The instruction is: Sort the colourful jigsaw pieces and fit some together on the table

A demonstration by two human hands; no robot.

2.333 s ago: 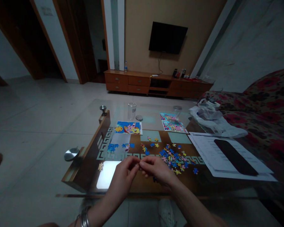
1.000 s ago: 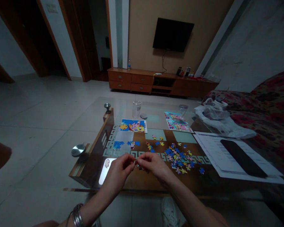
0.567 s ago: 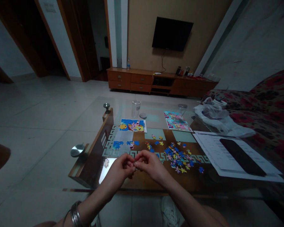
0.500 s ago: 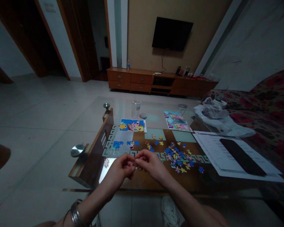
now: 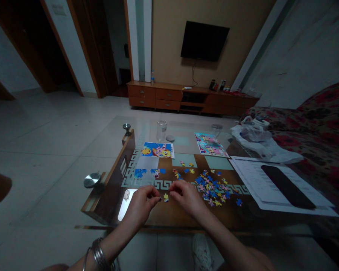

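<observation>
Fingers of the left hand [image 5: 142, 203] look pinched on a small puzzle piece [image 5: 160, 198], seen too small to make out well; those of the right hand [image 5: 186, 194] curl with the thumb near the forefinger, and whether they grip anything I cannot tell. Between the two hands sits a yellow piece [image 5: 166, 197], apparently flat on the worktop [image 5: 180, 217]. Such pieces should be very light and fairly stiff, likely card, their knobs the weakest part; opposite edges of the body give the safest pinch, and on smooth glass a flat one may slide unless tipped up by its rim. Farther out, the loose heap [image 5: 210, 188] offers raised edges to catch. Beyond lies a flat picture card [image 5: 158, 150].
</observation>
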